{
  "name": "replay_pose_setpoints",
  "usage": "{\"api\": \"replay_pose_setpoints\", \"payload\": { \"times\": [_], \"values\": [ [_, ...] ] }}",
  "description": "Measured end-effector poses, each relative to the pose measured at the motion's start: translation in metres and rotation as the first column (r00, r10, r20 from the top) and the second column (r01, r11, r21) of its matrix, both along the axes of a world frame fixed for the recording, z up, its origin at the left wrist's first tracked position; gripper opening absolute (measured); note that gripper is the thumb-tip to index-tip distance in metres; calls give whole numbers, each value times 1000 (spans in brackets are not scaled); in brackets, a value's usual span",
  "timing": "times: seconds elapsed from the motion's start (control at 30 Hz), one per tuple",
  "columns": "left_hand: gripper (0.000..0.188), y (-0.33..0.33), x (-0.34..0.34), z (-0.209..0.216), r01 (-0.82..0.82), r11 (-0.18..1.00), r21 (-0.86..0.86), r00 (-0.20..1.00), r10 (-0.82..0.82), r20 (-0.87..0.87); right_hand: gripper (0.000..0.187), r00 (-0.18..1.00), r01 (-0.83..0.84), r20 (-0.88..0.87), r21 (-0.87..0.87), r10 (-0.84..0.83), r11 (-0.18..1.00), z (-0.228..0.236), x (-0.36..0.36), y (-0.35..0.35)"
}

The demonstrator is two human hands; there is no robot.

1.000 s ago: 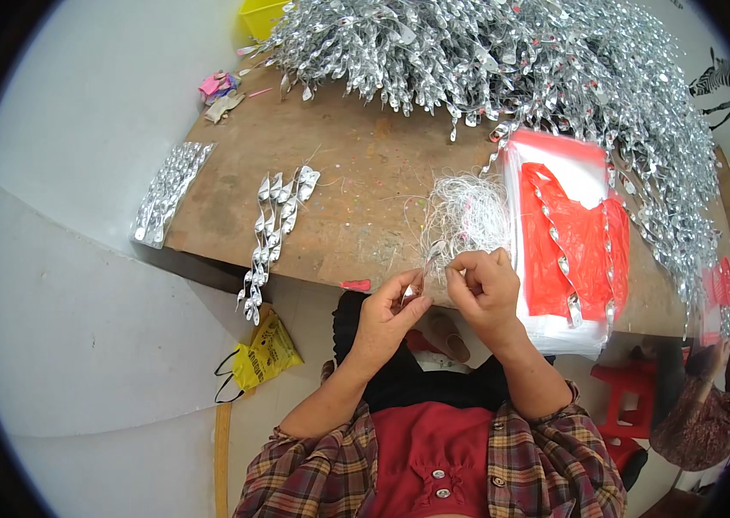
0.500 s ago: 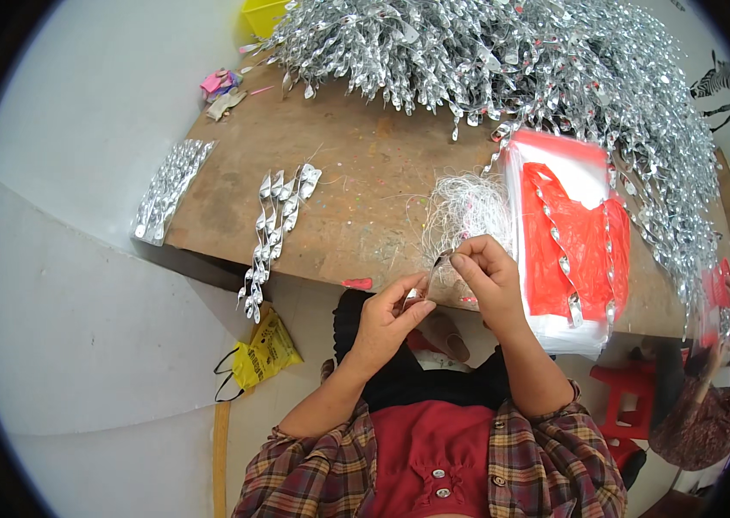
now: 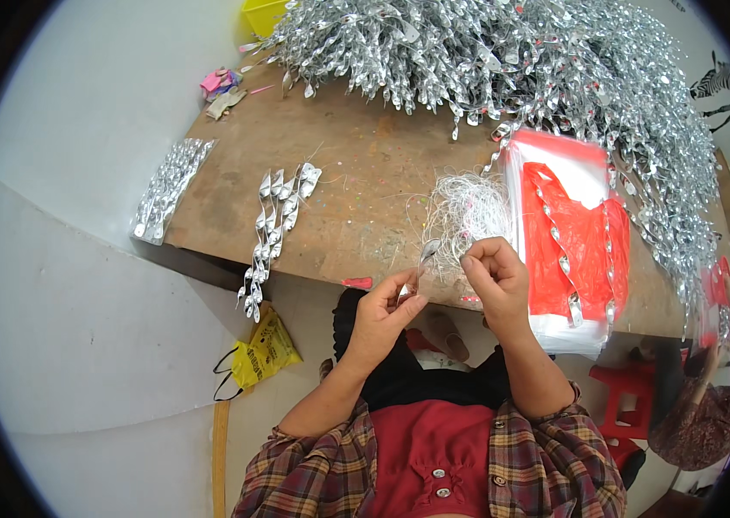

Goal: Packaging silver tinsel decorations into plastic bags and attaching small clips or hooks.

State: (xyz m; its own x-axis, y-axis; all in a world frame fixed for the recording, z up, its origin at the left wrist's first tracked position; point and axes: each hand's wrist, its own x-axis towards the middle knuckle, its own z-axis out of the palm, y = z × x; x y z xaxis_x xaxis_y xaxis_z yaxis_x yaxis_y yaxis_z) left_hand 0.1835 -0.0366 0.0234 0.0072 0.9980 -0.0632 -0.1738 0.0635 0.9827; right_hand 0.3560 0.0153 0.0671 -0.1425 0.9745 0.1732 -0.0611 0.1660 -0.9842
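Note:
My left hand [image 3: 384, 315] is closed in a pinch on a twisted silver foil strip [image 3: 429, 250] near the table's front edge. The strip's shiny tip stands up above the fingers, and its lower part is hidden in the hand. Just to the right, my right hand [image 3: 503, 281] has thumb and forefinger pressed together, apart from the strip. Whatever lies between those fingers is too small to make out. Beyond both hands lies a tangled heap of white string [image 3: 469, 207]. Several twisted silver strips [image 3: 274, 216] lie in a row to the left.
A large pile of silver spirals [image 3: 469, 52] covers the table's far side. Plastic sleeves [image 3: 568, 337] and a red plastic bag [image 3: 555, 285] lie at the right. Flat-packed silver strips [image 3: 173, 192] overhang the left edge. A yellow bag [image 3: 270, 354] sits below. Another person [image 3: 702, 419] works at the right.
My right hand has drawn slightly to the right, away from the strip's tip. The strip now stands more upright in my left hand, which has barely moved.

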Motion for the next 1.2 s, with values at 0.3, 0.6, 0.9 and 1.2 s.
{"api": "replay_pose_setpoints", "payload": {
  "times": [0.3,0.6,0.9,1.2],
  "values": [
    [40,0,0,9,55,997,-51,996,-51,72,5,999,-14,38,-5,15,1000,3,-1,1],
    [41,-2,-1,11,84,993,-86,990,-74,123,5,996,-9,93,31,6,999,2,-4,1],
    [41,-1,-1,11,93,990,-109,988,-79,133,5,991,-19,137,42,13,999,-1,-4,1],
    [42,0,0,10,106,989,-102,984,-90,152,6,989,-4,149,17,2,1000,-5,-6,-2]
  ]
}}
